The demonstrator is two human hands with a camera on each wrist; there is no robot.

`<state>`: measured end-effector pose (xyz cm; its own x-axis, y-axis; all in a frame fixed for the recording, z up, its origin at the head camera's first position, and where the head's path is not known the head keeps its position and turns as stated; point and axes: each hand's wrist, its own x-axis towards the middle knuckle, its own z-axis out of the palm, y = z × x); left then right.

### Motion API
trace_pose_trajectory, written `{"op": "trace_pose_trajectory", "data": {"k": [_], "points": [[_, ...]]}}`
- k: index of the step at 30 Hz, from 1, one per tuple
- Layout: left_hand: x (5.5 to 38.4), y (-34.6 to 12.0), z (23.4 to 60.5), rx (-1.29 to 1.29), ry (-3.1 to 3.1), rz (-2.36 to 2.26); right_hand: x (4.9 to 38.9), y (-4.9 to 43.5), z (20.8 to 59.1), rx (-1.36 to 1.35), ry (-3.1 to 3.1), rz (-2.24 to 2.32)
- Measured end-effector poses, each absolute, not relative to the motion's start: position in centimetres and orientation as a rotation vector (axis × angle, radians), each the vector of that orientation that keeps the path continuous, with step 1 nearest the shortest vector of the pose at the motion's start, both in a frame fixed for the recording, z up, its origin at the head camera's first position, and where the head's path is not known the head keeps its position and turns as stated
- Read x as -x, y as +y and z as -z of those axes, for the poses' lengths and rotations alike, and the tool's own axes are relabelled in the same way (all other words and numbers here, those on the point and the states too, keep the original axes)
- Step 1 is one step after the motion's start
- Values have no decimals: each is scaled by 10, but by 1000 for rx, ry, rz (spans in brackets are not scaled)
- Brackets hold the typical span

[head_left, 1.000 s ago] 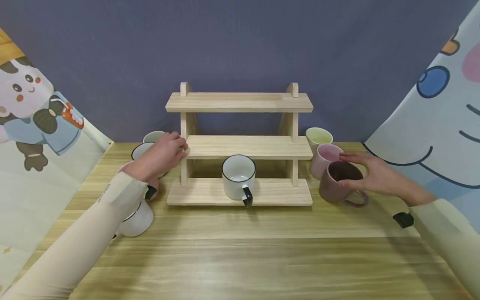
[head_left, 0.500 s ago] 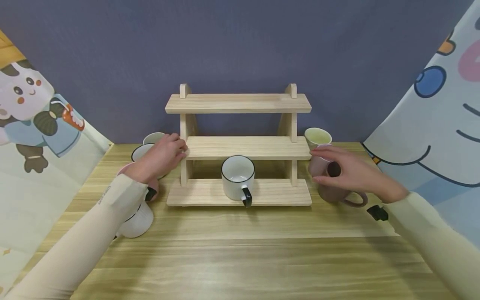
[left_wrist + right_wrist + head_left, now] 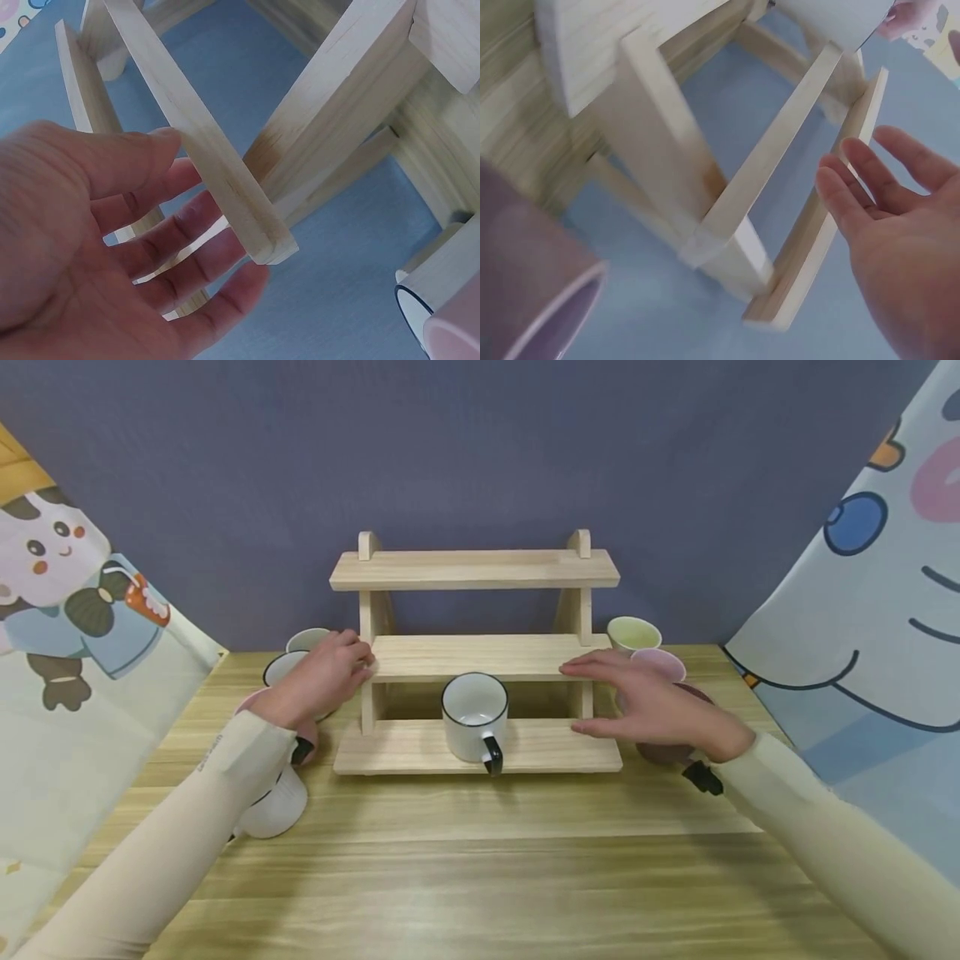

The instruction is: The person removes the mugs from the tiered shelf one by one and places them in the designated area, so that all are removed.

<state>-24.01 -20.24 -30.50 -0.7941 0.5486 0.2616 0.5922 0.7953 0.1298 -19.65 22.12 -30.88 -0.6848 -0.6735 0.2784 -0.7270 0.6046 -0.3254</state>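
A three-tier wooden display rack stands against the back wall. My left hand grips the left end of its middle shelf; in the left wrist view the thumb lies on the shelf and the fingers are curled behind it. A white mug with black rim and handle sits upright on the bottom tier. My right hand holds nothing. Its fingers, spread, reach over the right end of the rack, partly hiding the mauve mug behind it. That mug shows large in the right wrist view.
At the right stand a pink cup and a pale green cup. Several cups crowd the left side, including a white mug lying nearest the front and a pink one under the left forearm. Printed cloths hang on both sides.
My right hand has come off the mauve mug's rim and moved left to the right end of the rack. The left hand keeps its grip; the mugs have stayed put.
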Motion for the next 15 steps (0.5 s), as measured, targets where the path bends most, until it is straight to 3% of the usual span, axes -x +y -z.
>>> {"op": "trace_pose_trajectory", "data": {"k": [15], "points": [[241, -204, 305, 906, -2757, 299, 209, 165, 315, -1345, -2698, -819]]}}
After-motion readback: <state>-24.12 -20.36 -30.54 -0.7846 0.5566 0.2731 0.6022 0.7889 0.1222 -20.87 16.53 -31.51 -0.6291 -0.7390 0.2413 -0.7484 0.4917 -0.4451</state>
